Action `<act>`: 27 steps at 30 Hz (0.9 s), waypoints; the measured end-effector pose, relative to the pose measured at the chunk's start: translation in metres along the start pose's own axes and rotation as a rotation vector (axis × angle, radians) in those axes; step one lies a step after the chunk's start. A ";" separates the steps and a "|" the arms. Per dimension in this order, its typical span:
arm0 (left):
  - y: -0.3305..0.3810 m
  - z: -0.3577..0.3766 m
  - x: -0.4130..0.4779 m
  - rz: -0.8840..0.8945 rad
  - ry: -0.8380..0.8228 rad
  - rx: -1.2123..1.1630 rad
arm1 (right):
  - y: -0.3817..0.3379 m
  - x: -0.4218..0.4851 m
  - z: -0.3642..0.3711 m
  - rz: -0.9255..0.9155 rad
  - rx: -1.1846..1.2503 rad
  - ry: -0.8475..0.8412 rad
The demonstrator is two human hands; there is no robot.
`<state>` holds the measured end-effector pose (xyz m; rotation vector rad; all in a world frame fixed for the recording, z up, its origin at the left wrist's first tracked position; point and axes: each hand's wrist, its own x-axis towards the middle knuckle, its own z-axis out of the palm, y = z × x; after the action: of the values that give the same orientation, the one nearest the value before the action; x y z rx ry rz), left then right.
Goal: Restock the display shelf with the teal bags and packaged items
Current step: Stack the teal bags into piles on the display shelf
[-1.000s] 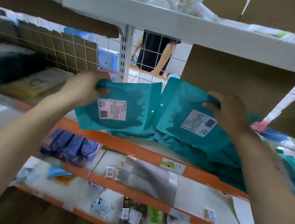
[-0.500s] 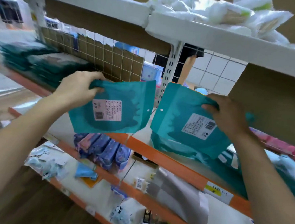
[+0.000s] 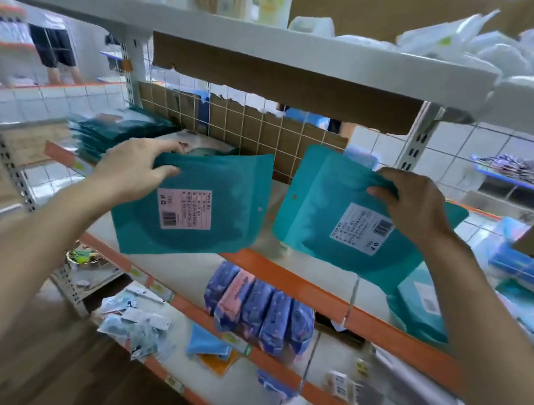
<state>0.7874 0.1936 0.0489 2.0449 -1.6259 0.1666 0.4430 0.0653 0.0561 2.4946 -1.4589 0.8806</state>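
Head view shows my left grip (image 3: 133, 168) clenched on the upper left corner of one teal bag (image 3: 228, 186), with the thumb on its front. My right grip (image 3: 410, 205) is pinching the top edge of a second teal bag (image 3: 319, 219). Both bags hang in the air with their white barcode labels toward me, side by side but not touching, above the orange front edge of the display shelf (image 3: 284, 281). At the back left of this shelf lies a stack of teal bags (image 3: 113, 137), and more teal bags (image 3: 418, 299) lie at its right end. On the shelf below, purple packets (image 3: 259, 308) stand in a row.
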 end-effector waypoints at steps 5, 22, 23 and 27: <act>-0.046 -0.001 0.024 -0.012 0.007 -0.030 | -0.039 0.029 0.025 -0.013 0.010 -0.012; -0.171 -0.025 0.171 0.062 -0.033 -0.034 | -0.137 0.163 0.100 0.020 0.025 -0.085; -0.182 -0.026 0.179 0.068 -0.038 -0.047 | -0.143 0.171 0.103 0.023 0.023 -0.087; -0.220 -0.025 0.202 0.102 -0.062 -0.142 | -0.164 0.190 0.120 0.021 0.014 -0.093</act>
<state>1.0542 0.0611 0.0821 1.8785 -1.7296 0.0229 0.6992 -0.0378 0.0896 2.5672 -1.5143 0.7901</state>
